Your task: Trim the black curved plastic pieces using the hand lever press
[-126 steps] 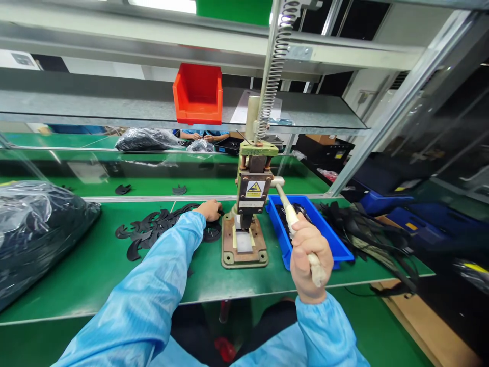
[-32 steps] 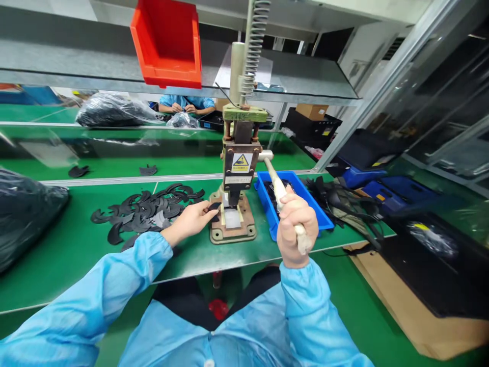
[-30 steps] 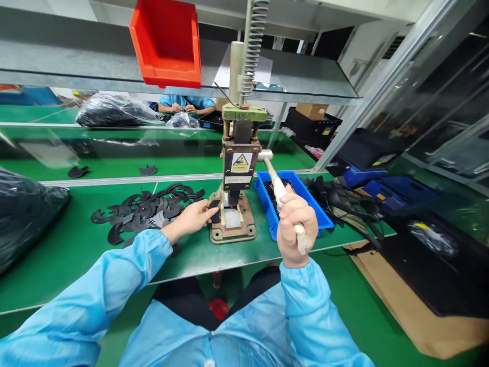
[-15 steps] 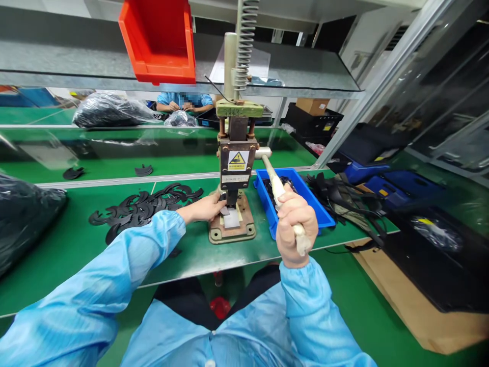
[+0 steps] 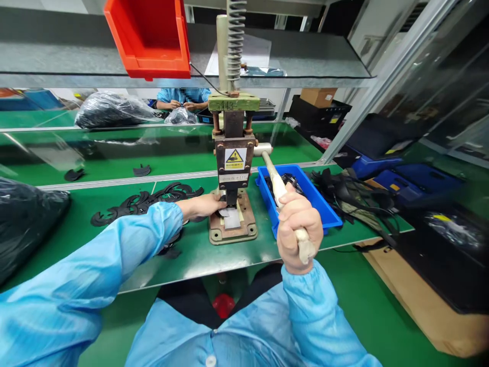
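Black curved piece [image 5: 223, 213]: pinched at the left hand's [image 5: 204, 205] fingertips, over the press [image 5: 234, 158] base
Lever [image 5: 272, 173]: right hand's [image 5: 300, 229] got it clenched tight
Blue bin [image 5: 321, 206]: just past right hand
Loose pile [image 5: 141, 201]: left of left hand, on the table [image 5: 198, 255]

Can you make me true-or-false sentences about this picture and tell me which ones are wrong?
1. The right hand grips a pale lever. True.
2. The left hand is at the press. True.
3. Both hands wear gloves. False: they are bare.
4. The red bin is higher up than the blue tray. True.
5. The blue tray is on the left hand's side of the press. False: it is on the right hand's side.
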The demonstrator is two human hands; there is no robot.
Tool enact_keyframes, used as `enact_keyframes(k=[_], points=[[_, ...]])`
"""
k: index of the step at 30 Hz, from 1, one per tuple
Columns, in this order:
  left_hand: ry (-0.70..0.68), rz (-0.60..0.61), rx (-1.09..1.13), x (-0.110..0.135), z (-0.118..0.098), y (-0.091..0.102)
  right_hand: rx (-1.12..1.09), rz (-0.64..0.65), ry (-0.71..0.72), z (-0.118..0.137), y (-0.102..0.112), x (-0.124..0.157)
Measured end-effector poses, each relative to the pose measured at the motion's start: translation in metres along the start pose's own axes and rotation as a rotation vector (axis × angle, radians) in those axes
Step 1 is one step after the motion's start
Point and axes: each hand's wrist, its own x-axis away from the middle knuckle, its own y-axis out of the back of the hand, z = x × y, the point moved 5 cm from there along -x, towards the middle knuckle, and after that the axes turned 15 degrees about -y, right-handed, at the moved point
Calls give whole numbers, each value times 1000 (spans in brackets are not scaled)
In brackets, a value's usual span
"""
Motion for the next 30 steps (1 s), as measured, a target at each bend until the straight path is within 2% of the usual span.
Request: enact_keyframes(k=[3,8,16,21,30], points=[[71,-22,-54,-1,1,2,5,-2,-7,-1,0,0],[304,18,-134,8,2,1,11,-8,-3,-3,1,0],[316,-70,-107,17,-14,-7,23,28,25,1,1,-3],[347,-40,-69,17,-12,-7,51,60,49,7,1,-4],[548,76,-157,3,-9,5,34,35,20,2,1,-2]])
